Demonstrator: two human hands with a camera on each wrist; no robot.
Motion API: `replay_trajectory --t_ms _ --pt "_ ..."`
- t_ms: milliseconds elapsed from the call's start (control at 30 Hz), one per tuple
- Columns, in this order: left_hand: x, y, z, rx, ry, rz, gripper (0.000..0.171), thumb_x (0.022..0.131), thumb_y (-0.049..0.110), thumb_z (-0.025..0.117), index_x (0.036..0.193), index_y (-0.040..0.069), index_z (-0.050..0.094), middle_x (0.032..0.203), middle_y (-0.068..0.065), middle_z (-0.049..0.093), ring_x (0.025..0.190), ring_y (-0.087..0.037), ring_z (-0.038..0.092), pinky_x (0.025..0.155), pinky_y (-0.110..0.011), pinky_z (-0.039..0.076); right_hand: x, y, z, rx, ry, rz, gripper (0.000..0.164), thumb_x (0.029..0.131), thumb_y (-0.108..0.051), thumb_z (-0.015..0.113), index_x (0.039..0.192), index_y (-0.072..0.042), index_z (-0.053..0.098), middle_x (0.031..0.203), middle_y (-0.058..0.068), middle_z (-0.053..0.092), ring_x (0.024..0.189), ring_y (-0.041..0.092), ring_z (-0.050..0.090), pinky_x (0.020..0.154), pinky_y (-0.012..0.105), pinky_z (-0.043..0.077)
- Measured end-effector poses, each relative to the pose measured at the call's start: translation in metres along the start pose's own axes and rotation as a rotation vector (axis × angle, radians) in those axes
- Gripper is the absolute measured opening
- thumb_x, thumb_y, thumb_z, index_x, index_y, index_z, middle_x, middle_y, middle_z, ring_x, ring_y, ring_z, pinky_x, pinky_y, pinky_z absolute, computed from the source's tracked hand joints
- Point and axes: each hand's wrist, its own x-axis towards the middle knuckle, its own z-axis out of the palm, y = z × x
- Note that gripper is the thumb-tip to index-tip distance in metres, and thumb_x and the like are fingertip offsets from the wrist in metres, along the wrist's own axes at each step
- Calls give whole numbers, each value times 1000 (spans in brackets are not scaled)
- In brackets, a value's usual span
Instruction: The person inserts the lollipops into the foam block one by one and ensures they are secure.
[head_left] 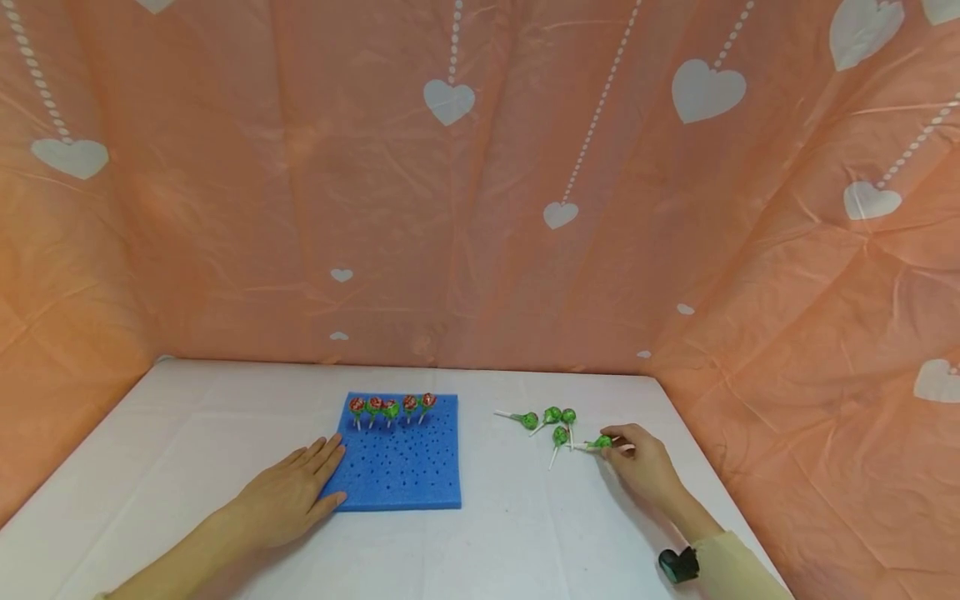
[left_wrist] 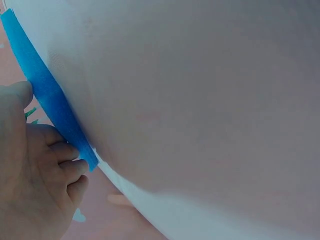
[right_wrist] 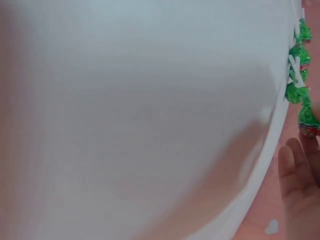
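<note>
pinching a round, shiny-wrapped green lollipop point(head_left: 602, 442), right hand point(head_left: 641, 468) curves.

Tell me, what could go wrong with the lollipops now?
The right hand pinches one lollipop whose stick points toward the four loose lollipops, so it might nudge them. The five standing lollipops are close together, so another pushed in there could bump them. The left hand rests at the foam's left edge; if it lifted, the foam might slide.

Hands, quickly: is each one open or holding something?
Left hand: open, resting at the blue foam's left edge.
Right hand: closed, holding a lollipop by its wrapped head.
</note>
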Motion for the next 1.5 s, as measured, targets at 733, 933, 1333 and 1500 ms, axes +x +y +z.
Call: replay_trajectory --t_ms 733,933,1333,1500 --pt "-4 -1 -1 -30 -38 -33 69 106 44 55 147 -12 49 157 -31 41 145 -51 40 117 -63 37 18 -39 11 134 117 -173 24 92 4 73 116 2 76 108 10 66 93 23 68 81 22 60" --pt "-3 -2 -1 -27 -33 -25 69 107 43 55 147 -13 49 157 -32 41 145 -52 40 117 -63 37 23 -55 25 228 110 -208 26 90 7 74 116 3 75 110 13 66 95 32 70 84 27 62" --pt "-1 0 -1 -44 -38 -25 69 107 43 54 147 -13 48 157 -33 40 145 -52 39 117 -63 37 35 -95 51 381 73 -231 30 89 7 77 118 2 73 110 13 67 100 32 71 84 28 62" --pt "-1 1 0 -45 -35 -26 69 107 43 54 148 -13 48 158 -33 40 145 -52 39 117 -63 36 41 -112 62 428 74 -257 32 85 9 79 116 4 71 109 17 68 100 35 72 83 34 63"
